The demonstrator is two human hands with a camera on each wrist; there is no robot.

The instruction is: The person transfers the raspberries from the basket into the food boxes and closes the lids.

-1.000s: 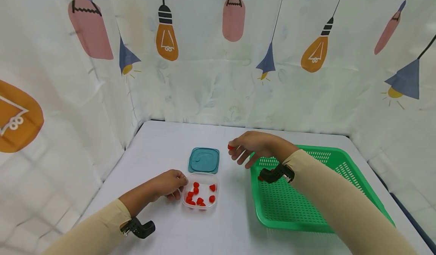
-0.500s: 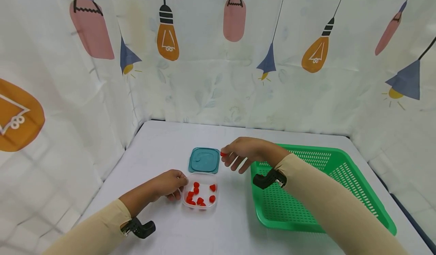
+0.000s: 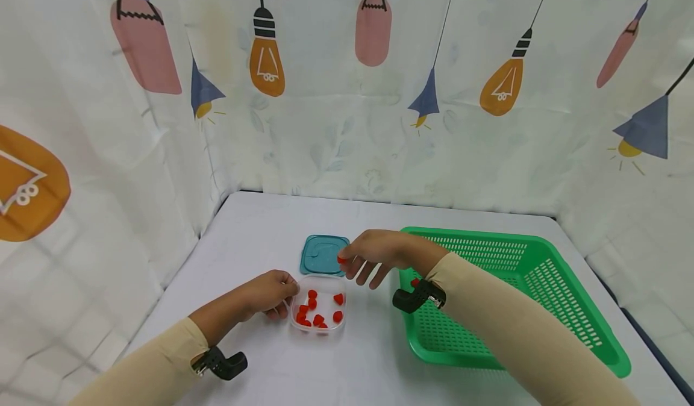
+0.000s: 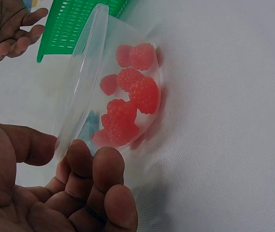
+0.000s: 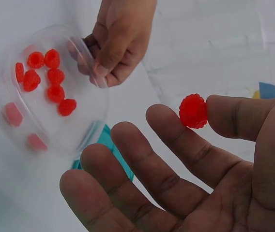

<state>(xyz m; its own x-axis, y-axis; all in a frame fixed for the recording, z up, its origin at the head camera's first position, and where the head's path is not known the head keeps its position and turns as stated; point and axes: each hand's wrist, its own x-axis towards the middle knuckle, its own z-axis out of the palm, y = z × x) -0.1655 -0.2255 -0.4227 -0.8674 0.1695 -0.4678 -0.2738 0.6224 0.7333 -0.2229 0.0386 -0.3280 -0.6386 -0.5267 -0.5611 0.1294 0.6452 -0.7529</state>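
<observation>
My left hand (image 3: 269, 293) pinches the left rim of a clear plastic container (image 3: 331, 282) standing on the table. Several red raspberries (image 4: 144, 94) lie inside it, spread over the bottom. Between the thumb and index finger of my right hand (image 3: 379, 252) is one raspberry (image 5: 193, 111), with the other fingers spread out. That hand hovers in the air above and to the right of the container, near the teal lid (image 3: 320, 255), whose right edge it partly hides in the head view.
A green basket (image 3: 542, 249) stands on the right of the table, beneath my right forearm. Inside it, a red raspberry (image 3: 414, 282) shows beside the wrist strap. The white table (image 3: 260, 231) meets a patterned curtain (image 3: 336, 135) at the back.
My right hand has moved left and down, away from the basket and toward the container, still pinching the raspberry. The left hand and the container have stayed in place.
</observation>
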